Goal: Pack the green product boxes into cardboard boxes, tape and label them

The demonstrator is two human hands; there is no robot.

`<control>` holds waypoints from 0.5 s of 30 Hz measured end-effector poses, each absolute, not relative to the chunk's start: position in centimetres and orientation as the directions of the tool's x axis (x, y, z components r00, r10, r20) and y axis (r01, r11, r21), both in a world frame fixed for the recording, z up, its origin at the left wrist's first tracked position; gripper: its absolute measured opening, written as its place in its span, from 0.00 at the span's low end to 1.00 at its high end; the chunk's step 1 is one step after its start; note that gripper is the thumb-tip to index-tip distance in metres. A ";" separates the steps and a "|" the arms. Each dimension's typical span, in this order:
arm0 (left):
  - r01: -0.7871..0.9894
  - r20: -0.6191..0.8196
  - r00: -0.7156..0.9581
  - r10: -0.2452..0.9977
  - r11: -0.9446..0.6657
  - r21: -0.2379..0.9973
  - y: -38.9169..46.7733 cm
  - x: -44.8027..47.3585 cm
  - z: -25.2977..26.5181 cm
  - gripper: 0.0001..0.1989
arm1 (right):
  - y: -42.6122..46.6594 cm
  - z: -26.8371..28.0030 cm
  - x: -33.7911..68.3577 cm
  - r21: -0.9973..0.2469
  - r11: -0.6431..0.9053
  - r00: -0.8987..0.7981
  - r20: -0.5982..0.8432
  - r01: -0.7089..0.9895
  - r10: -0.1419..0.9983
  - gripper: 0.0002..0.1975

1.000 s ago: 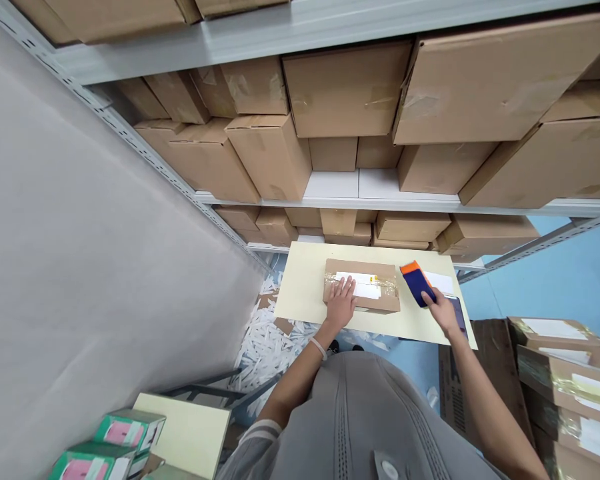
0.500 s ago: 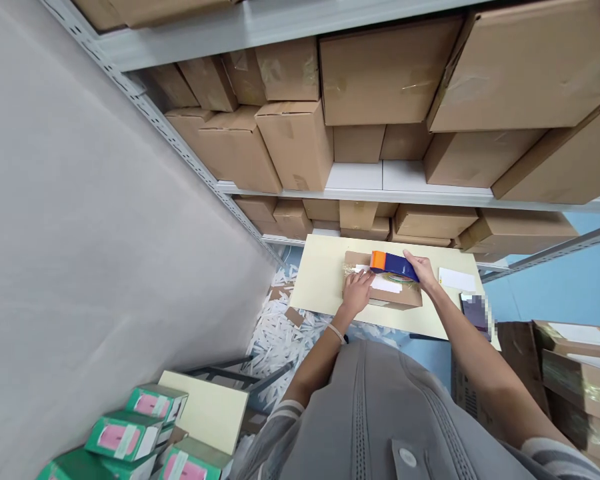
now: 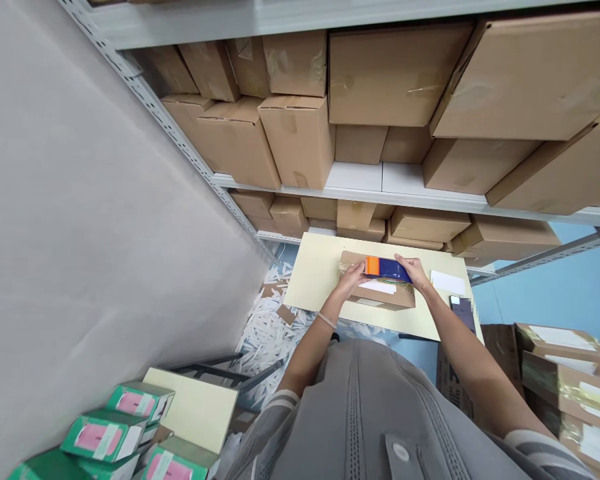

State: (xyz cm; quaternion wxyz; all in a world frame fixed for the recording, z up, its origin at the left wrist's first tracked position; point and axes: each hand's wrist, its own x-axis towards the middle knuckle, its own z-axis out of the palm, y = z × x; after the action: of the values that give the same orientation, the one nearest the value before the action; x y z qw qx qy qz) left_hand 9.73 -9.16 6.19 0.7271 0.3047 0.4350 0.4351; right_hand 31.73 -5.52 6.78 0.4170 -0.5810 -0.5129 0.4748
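A flat brown cardboard parcel [image 3: 380, 297] with a white label lies on a small pale yellow table [image 3: 315, 280]. My right hand [image 3: 414, 272] grips a blue and orange tape dispenser [image 3: 386, 268] and holds it over the top of the parcel, its orange end pointing left. At the parcel's left end, my left hand [image 3: 351, 277] rests on the box with fingertips close to the dispenser's orange end. Clear tape glints along the parcel's top.
Metal shelving [image 3: 380, 183] packed with brown cartons rises behind the table. White paper strips [image 3: 273, 333] litter the floor at left. A white slip [image 3: 447, 281] and a dark phone [image 3: 463, 312] lie at the table's right. Green boxes [image 3: 130, 440] sit bottom left, taped parcels [image 3: 570, 373] bottom right.
My right hand brought the tape dispenser from the table's right side onto the parcel. My left hand shifted from flat on the label to the parcel's left end.
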 end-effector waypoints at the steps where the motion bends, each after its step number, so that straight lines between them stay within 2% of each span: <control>1: -0.393 -0.389 0.246 0.888 0.458 0.797 -9.1 9.7 6.3 0.16 | -5.5 6.9 31.7 -0.970 -0.119 0.017 -0.118 0.211 0.993 0.34; 7: -0.386 -0.457 0.219 0.862 0.507 0.771 -8.9 10.3 5.8 0.08 | -5.7 7.1 31.6 -0.965 -0.116 -0.002 -0.120 0.234 0.993 0.36; 15: -0.249 -0.507 0.071 0.859 0.507 0.825 -7.3 10.3 5.3 0.07 | -5.6 7.2 31.4 -0.962 -0.097 -0.026 -0.108 0.257 0.994 0.35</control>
State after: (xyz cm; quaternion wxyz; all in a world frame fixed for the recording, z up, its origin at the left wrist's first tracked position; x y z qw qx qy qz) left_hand 10.29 -7.35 5.28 0.6759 0.2802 0.5447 0.4097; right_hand 31.44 -5.55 7.19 0.3950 -0.5753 -0.5434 0.4666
